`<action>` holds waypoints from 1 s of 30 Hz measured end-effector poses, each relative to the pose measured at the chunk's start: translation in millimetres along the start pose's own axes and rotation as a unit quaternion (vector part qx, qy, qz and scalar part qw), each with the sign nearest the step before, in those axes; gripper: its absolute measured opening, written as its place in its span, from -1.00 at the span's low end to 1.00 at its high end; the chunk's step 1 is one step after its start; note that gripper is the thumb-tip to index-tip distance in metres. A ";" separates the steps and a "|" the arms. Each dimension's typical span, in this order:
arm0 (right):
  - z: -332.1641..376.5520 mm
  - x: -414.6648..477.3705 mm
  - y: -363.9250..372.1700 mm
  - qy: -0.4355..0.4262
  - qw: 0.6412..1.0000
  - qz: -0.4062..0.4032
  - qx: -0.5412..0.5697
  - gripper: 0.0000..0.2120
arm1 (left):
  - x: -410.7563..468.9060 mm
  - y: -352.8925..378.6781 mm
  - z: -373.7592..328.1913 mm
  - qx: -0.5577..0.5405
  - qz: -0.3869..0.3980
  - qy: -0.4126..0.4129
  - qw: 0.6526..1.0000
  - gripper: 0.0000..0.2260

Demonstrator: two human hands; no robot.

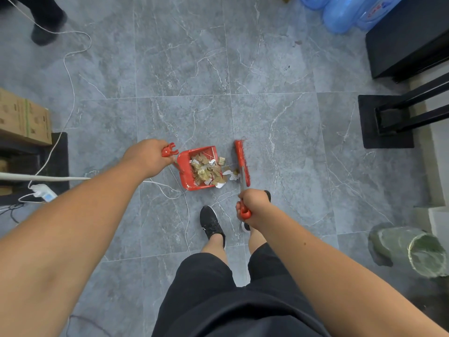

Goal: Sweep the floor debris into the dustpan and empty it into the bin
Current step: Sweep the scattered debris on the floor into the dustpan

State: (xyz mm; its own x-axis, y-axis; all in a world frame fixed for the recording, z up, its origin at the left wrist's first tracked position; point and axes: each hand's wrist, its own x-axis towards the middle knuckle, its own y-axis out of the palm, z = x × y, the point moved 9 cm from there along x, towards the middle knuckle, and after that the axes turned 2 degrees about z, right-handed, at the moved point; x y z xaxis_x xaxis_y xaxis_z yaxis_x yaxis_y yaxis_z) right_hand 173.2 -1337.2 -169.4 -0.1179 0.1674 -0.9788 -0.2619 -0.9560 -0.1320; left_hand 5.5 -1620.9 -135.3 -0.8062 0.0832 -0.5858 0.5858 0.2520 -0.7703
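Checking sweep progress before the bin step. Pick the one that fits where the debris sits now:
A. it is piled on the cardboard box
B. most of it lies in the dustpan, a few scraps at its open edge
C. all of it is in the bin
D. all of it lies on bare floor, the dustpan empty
B: the paper scraps fill the red dustpan, with a few bits on the floor between its open edge and the broom head.
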 end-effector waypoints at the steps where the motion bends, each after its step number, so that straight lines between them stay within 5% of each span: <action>1: -2.3 -1.6 3.8 0.000 1.000 0.001 -0.007 -0.88 | -0.7 1.1 1.3 -0.003 0.001 -0.002 1.000 -0.70; 16: -12.9 -19.7 33.0 -0.017 0.995 0.083 -0.045 -0.95 | -0.4 -5.9 -10.2 -0.012 -0.016 0.004 1.000 -0.85; 30: 4.7 -31.6 -1.8 -0.089 0.988 0.025 -0.121 -0.87 | 6.3 -1.7 -5.2 0.000 -0.015 0.009 1.000 -0.84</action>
State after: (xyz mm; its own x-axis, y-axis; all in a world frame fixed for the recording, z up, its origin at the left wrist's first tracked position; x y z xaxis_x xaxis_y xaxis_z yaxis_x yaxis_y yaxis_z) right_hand 172.9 -1339.6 -137.5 -0.2975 0.1382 -0.9447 -0.0177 -0.9901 -0.1393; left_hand -1.1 -1615.8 -136.4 -0.8242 0.0936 -0.5585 0.5621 0.2541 -0.7870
